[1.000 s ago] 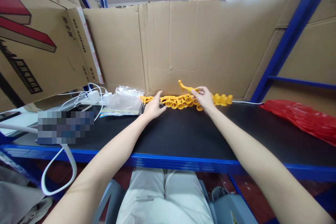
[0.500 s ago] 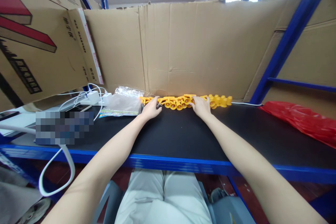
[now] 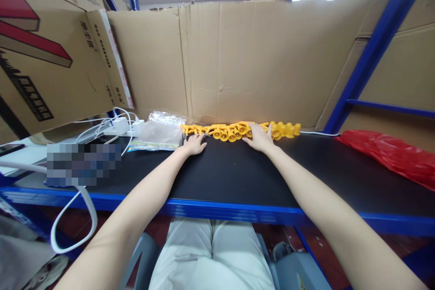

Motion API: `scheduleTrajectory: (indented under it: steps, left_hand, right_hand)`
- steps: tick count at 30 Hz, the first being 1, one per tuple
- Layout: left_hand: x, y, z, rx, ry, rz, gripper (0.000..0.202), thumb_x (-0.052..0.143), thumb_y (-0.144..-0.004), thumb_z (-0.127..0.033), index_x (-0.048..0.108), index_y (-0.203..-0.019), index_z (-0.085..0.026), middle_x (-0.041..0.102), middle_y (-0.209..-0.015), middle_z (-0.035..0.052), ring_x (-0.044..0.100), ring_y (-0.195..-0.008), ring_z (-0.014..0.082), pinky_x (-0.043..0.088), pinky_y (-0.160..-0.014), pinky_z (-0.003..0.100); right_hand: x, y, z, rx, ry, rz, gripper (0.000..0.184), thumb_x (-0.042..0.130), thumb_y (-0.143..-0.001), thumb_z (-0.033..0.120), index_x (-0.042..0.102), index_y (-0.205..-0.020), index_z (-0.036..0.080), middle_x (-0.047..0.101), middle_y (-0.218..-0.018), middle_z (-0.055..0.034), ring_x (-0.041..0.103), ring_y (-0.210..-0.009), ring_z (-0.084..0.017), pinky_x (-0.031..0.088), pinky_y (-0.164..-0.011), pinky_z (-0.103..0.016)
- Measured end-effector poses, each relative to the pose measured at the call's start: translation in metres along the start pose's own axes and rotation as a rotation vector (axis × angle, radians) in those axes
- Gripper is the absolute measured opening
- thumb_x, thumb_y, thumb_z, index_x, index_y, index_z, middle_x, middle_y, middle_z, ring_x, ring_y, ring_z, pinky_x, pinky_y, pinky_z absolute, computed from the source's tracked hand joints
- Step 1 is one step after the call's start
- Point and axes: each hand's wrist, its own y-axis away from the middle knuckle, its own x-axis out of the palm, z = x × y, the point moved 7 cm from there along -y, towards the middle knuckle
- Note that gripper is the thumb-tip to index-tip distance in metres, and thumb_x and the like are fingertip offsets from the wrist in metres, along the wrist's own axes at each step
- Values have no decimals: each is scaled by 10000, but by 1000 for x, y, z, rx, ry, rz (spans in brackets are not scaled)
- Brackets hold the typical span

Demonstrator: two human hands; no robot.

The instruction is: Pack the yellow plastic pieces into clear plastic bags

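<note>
A row of yellow plastic pieces with cup-shaped ends (image 3: pixel 222 135) lies along the back of the black tabletop (image 3: pixel 231 176), against the cardboard. My left hand (image 3: pixel 195 144) rests palm down on the table just in front of the row's left part, fingers spread and holding nothing. Small dark coiled pieces (image 3: pixel 206 135) show beside its fingers. Over the right part of the row, my right hand (image 3: pixel 261 137) lies with thumb and fingers apart, touching the yellow pieces and covering some of them. More yellow cups (image 3: pixel 287 129) stand clustered to its right.
A clear plastic bag (image 3: pixel 159 131) lies left of the row, near white chargers and cables (image 3: pixel 120 124). A red plastic bag (image 3: pixel 384 154) is at the right. Cardboard (image 3: pixel 265 63) walls the back; a blue rail (image 3: pixel 231 210) edges the front.
My left hand has drawn back slightly from the yellow pieces toward me and down onto the tabletop. My right hand has stayed nearly in place, its fingers spreading a little flatter.
</note>
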Motion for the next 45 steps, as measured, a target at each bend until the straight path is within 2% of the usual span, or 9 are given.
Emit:
scheduleTrajectory:
  steps: [4,12,16,21,26,30,33,37,45]
  left_hand:
    - [5,-1,2,-18,8,61,541,331,-849,-439,306,-1350,-237,350,-1401,121,322,-1264,324,240,-976,570]
    - [-2,0,4,-78,-33,9,448,348,-833,-462,508,-1143,-181,433,-1307,165,361,-1210,346,259,-934,599]
    - [-11,5,-1,-103,-49,-70,419,393,-821,-431,507,-1118,-159,404,-1304,183,315,-1234,352,272,-942,566]
    - [-23,7,-21,78,-107,-228,399,413,-822,-345,464,-1166,-148,403,-1304,169,333,-1226,310,254,-987,497]
    - [-12,-13,-38,251,-165,-73,451,437,-779,-214,424,-1227,-169,426,-1307,156,312,-1250,313,209,-997,550]
    - [-11,-36,-32,92,-122,29,550,446,-709,-117,409,-1253,-187,481,-1265,159,393,-1195,323,278,-952,552]
    - [-8,-47,-35,93,-126,62,513,445,-713,-112,451,-1216,-215,467,-1289,136,379,-1206,312,294,-946,547]
    - [-3,-56,-36,84,-219,1,439,415,-763,-132,471,-1194,-197,458,-1285,144,359,-1211,300,234,-961,589]
    - [-4,-66,-30,44,-221,-89,353,348,-824,-143,513,-1136,-143,497,-1200,164,410,-1142,280,338,-922,498]
  right_hand:
    - [-5,-2,-6,31,-63,29,683,472,-789,482,289,-1363,159,328,-1402,-149,245,-1307,-312,41,-1035,-605]
    - [-4,-8,-39,238,-182,-21,651,414,-798,539,384,-1310,138,323,-1399,-172,230,-1295,-359,110,-999,-630]
    - [5,-10,-44,222,-190,1,618,424,-804,501,417,-1282,110,373,-1359,-192,285,-1269,-343,202,-1006,-557]
    - [0,-10,-46,272,-232,-19,550,385,-829,471,442,-1257,131,416,-1331,-164,332,-1240,-328,208,-1001,-556]
    - [-9,-5,-57,366,-252,-158,504,346,-839,497,514,-1169,153,453,-1300,-148,339,-1226,-338,218,-977,-583]
    - [3,-6,-59,235,-239,-75,452,388,-845,443,528,-1146,136,492,-1240,-164,431,-1156,-304,309,-962,-494]
    - [8,-8,-60,168,-263,-80,400,425,-841,391,549,-1109,121,532,-1172,-169,468,-1122,-272,356,-947,-417]
    - [11,-9,-58,195,-320,-85,387,422,-845,387,563,-1093,125,543,-1157,-155,475,-1118,-252,355,-954,-396]
    - [11,-11,-52,195,-384,-96,358,412,-851,351,582,-1060,116,563,-1126,-149,492,-1104,-231,352,-962,-388]
